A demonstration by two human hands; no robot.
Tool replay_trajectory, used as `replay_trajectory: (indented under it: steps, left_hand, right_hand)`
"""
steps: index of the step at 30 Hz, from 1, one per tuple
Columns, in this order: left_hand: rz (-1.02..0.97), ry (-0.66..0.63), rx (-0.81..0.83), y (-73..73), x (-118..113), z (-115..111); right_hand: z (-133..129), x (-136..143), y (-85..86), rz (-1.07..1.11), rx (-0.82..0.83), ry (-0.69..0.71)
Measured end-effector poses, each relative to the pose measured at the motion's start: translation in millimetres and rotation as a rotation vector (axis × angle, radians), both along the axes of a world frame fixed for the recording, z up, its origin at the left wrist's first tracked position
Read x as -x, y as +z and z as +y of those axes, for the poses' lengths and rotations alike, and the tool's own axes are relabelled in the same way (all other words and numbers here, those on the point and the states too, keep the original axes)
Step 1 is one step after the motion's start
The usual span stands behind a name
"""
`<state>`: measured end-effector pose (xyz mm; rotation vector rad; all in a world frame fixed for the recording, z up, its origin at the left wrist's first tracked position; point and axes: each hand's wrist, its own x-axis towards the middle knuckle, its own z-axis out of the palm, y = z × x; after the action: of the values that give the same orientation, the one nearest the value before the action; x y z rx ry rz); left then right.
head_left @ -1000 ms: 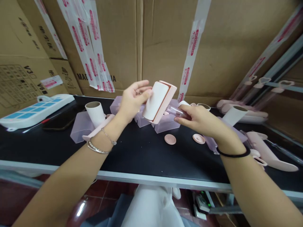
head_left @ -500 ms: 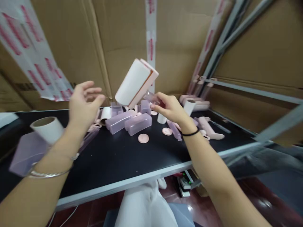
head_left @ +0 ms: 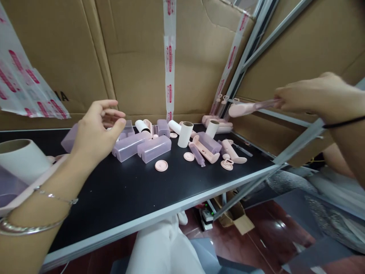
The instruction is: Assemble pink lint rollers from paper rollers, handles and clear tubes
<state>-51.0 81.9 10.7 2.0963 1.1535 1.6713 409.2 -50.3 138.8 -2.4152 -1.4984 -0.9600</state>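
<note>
Pink roller [head_left: 242, 109] seemingly pinched in outstretched right hand [head_left: 310, 95].

Black table [head_left: 125, 198] carries purple covers [head_left: 154, 148], rolls [head_left: 185, 134], seemingly pink caps [head_left: 161, 165].

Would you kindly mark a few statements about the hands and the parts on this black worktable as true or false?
1. The right hand grips a pink roller handle in the air. True.
2. The left hand holds a white paper roll. False: it is open and empty, above the black worktable.
3. A round pink cap lies flat on the table. True.
4. The translucent purple covers hang from the cardboard wall. False: they lie on the table.
5. A white paper roll stands upright among the parts. True.
</note>
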Motion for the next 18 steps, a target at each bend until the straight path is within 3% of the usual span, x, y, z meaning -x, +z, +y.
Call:
replay_trajectory:
  steps: [2,7,12,18]
  left_hand:
    - [0.068,0.026,0.013,-0.2,-2.9,-5.6]
    - [0.193,0.072,0.065,-1.0,-8.0,-15.8]
    - [0.251,0.095,0.091,1.4,-9.1,-18.7]
    - [0.347,0.113,0.045,1.6,-9.9,-19.7]
  right_hand:
    - [15.5,-4.3,-10.1,-0.172,0.281,-0.106]
    - [69.5,-8.0,-48.1,-0.236,0.440,-0.157]
    - [106.1,-20.2,-74.1,-0.107,0.445,-0.143]
    - [109.3,-47.5,-64.2,0.110,0.302,-0.062]
